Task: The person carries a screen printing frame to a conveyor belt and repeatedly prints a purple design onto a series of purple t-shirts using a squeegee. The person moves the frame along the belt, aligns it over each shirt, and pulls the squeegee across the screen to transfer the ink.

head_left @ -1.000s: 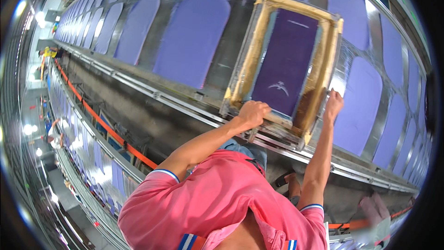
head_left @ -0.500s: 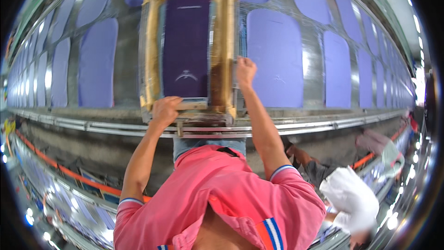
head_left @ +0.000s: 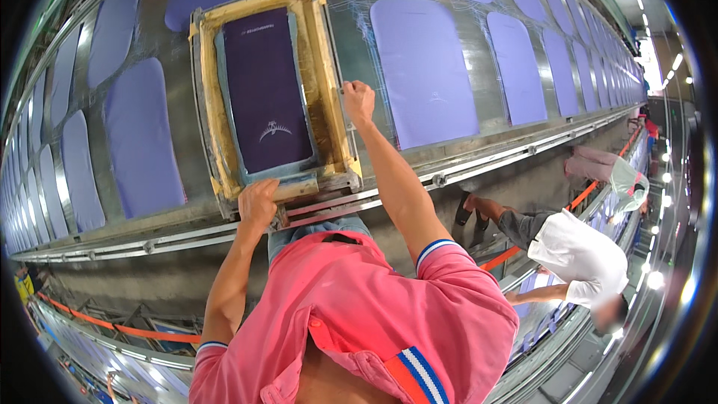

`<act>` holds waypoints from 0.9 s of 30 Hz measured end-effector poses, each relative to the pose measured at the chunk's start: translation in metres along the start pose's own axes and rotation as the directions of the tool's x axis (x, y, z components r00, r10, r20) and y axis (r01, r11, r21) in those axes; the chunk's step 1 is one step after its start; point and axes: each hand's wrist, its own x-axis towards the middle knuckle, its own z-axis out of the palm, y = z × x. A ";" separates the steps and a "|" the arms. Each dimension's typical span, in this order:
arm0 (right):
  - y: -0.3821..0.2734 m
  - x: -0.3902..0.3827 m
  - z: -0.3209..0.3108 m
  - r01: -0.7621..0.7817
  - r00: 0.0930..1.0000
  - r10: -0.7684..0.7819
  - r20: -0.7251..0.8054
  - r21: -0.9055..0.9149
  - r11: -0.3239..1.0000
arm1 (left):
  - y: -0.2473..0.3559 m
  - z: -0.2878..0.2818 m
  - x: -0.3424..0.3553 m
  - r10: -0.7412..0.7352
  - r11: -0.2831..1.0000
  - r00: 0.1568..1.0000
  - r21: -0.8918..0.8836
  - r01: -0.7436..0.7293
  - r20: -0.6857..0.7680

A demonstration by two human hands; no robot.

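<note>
A screen-printing frame (head_left: 336,78) with yellow-taped inner edges lies on the long table in front of me. Its dark purple mesh window (head_left: 265,82) shows a small pale emblem near the close end. My right hand (head_left: 359,102) is closed on the frame's right rail, about halfway along. At the near edge, my left hand (head_left: 258,204) has its fingers wrapped over the left end of a short squeegee (head_left: 297,186), which lies across the near end of the frame. The fingertips are partly hidden. Just right of the frame lies a lilac rounded panel (head_left: 422,67) with a faint emblem.
More lilac panels, such as the one to the left (head_left: 142,142), lie in rows along the grey table. A metal rail (head_left: 441,178) runs along its near edge. Behind me at the right, a person in a white shirt (head_left: 580,254) bends over another table beyond an orange bar.
My view has turned, so the table and frame now slant. Both hands keep their holds, and the frame stays between the same panels. The white-shirted person now shows an outstretched arm.
</note>
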 end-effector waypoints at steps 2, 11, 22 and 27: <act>-0.003 0.006 0.000 -0.006 1.000 0.006 0.005 -0.015 1.000 | -0.006 0.013 0.001 -0.012 1.000 1.000 0.023 0.012 -0.012; -0.003 0.009 0.003 0.220 0.945 -0.275 -0.177 -0.277 0.935 | -0.060 -0.012 0.160 0.065 0.995 0.972 0.094 -0.045 -0.224; -0.240 0.181 0.103 0.839 0.436 -0.632 0.640 -0.037 0.542 | -0.130 -0.116 0.436 0.000 0.982 0.999 0.191 0.007 -0.038; -0.252 0.211 0.153 0.830 0.471 -0.355 0.808 -0.269 0.489 | -0.145 -0.119 0.467 -0.041 0.978 0.998 0.208 0.030 0.048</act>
